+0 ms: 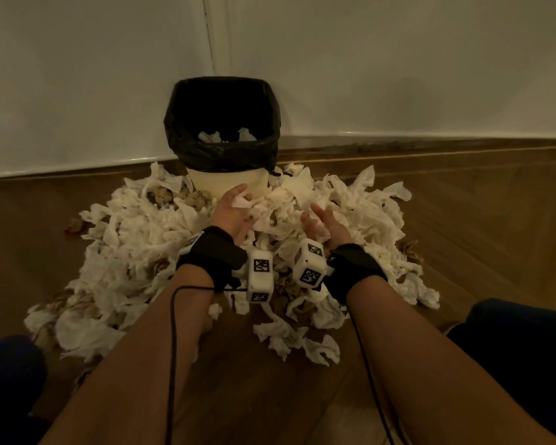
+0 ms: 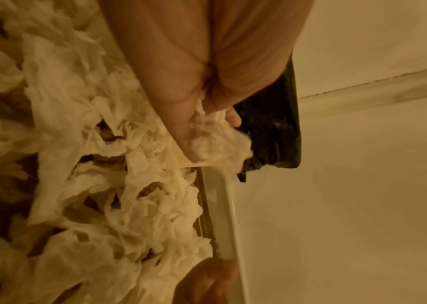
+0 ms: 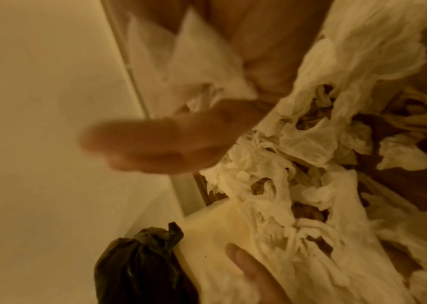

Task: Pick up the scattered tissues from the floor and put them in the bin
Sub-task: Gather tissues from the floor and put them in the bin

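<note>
A cream bin [image 1: 228,184] with a black liner [image 1: 222,123] stands in the wall corner, a few tissues inside it. A wide heap of white tissues [image 1: 135,239] covers the floor in front of it. My left hand [image 1: 235,203] hovers close to the bin's front. In the left wrist view its fingers [image 2: 181,123] curl round a tissue wad [image 2: 217,142] beside the liner [image 2: 272,127]. My right hand [image 1: 318,220] is over the heap to the right. Its blurred fingers [image 3: 155,144] curl over a tissue [image 3: 189,67] in the palm, above the bin [image 3: 212,232].
White walls [image 1: 398,75] and a skirting board [image 1: 61,168] close in the bin's corner. Brown crumpled papers [image 1: 164,195] lie mixed into the heap. My knees in dark trousers [image 1: 520,342] flank the heap on bare wooden floor [image 1: 479,213].
</note>
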A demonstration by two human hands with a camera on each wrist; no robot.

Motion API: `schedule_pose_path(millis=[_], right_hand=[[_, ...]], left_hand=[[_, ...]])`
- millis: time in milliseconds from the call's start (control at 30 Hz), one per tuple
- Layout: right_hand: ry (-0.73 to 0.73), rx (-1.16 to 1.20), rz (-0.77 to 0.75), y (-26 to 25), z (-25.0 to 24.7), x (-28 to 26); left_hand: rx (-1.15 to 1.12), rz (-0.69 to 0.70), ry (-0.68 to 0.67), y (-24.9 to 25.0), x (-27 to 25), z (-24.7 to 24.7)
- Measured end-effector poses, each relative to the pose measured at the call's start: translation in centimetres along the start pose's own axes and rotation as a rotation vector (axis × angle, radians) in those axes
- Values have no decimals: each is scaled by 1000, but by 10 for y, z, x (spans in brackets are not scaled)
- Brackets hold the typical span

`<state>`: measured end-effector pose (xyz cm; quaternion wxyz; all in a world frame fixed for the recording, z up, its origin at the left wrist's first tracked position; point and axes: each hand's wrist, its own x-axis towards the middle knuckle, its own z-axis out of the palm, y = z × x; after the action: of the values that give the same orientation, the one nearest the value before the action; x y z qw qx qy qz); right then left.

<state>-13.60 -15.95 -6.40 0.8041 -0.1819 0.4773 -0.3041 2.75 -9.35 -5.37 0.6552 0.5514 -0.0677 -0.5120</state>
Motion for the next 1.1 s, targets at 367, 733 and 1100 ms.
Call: schedule_pose_path(millis=[367,733,1100], right_hand=[[-29,28,3,-20,39,-4],[-95,-356,-704,-88,174,-23],[80,-993,-727,-63,178,12]], left_hand=[[345,231,-68,30,-9,-3],[975,965,193,148,-6,14],[1286,640,168,150,29,0]])
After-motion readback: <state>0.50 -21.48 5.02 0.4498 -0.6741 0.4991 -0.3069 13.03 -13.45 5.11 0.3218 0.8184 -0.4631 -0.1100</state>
